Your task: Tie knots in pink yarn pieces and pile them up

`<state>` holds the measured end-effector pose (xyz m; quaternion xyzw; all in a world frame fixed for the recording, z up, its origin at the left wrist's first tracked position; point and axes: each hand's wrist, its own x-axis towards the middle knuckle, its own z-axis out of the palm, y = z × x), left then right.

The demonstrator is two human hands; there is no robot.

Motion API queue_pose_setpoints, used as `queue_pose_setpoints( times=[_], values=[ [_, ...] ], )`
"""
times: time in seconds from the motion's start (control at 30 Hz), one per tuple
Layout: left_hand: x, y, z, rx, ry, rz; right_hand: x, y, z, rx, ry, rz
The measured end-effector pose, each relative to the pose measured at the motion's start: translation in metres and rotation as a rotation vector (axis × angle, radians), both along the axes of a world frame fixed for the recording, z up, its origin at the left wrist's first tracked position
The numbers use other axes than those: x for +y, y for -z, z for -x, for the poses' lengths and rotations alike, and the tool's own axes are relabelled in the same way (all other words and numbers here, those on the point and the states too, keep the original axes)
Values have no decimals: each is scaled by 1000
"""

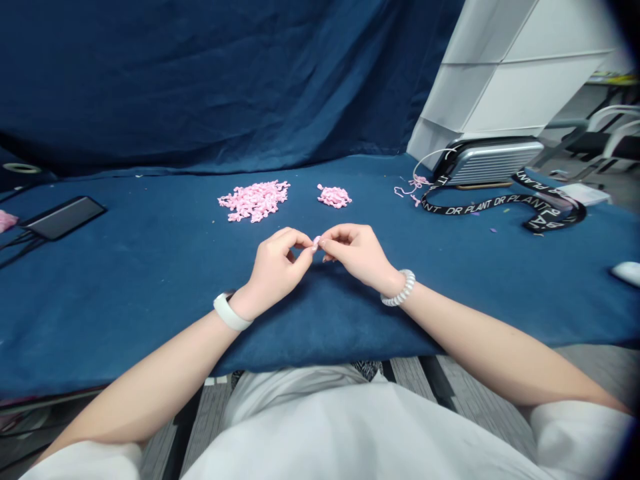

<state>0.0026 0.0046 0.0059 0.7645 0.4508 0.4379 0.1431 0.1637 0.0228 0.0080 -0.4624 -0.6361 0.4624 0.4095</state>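
My left hand [277,265] and my right hand [356,253] meet at the middle of a table covered in blue cloth [150,267]. Both pinch one small pink piece [316,241] between their fingertips, held just above the cloth. The remaining fingers of each hand are curled in. Beyond the hands lies a larger pile of pink pieces [254,199], and to its right a smaller pink pile [334,195]. A white band is on my left wrist and a white coil band on my right.
A black lanyard with white lettering [500,203] and a silver case [487,160] lie at the back right, with loose pink scraps [413,187] nearby. A dark phone [65,217] with cables sits at the left. A white object [627,272] is at the right edge.
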Motion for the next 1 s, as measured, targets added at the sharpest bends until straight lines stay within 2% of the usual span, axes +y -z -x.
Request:
queue_pose_setpoints(
  times=[0.1, 0.17, 0.33, 0.47, 0.67, 0.83, 1.0],
  values=[
    [-5, 1, -3, 22, 1, -89, -1, 0, 2, 61, 3, -33],
    [-8, 0, -5, -56, 1, -49, -2, 1, 3, 118, -14, -55],
    [-9, -1, -8, -495, 91, 275, -3, 3, 4, 219, -17, -82],
    [-6, -1, -8, -650, 160, 440, -3, 4, 4, 235, -8, -114],
    [-8, -6, -5, -621, 139, 478, 0, 5, 1, 195, -36, -209],
    [-10, -13, -4, -491, 72, 418, 0, 5, -1, 117, -42, -256],
    [-10, -12, -1, -378, 35, 350, -2, 5, -1, 108, -29, -266]
  ],
)
